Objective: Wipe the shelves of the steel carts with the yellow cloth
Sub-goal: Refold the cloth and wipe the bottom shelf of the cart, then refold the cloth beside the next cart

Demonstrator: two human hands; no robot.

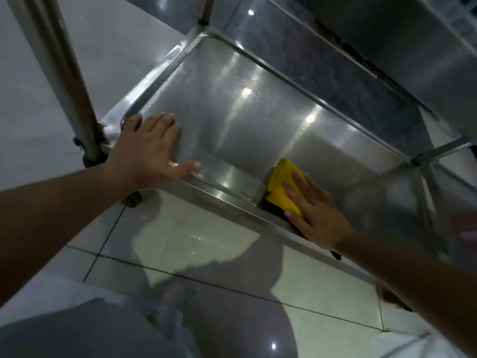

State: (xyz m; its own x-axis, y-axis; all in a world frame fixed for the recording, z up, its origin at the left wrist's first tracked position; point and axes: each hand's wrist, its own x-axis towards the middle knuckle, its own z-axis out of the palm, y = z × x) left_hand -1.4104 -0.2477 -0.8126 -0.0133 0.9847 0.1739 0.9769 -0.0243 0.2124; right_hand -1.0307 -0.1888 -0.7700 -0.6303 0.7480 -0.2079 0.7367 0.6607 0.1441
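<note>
A folded yellow cloth [281, 188] is pressed flat by the right hand [313, 213] inside the shiny rimmed steel cart shelf [232, 112], near-right corner; the near-left rim is touched by the spread left hand [148, 148].

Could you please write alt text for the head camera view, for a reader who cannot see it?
The right hand presses a yellow cloth flat against a steel cart shelf near its front edge. The left hand rests open on the shelf's left corner.
</note>
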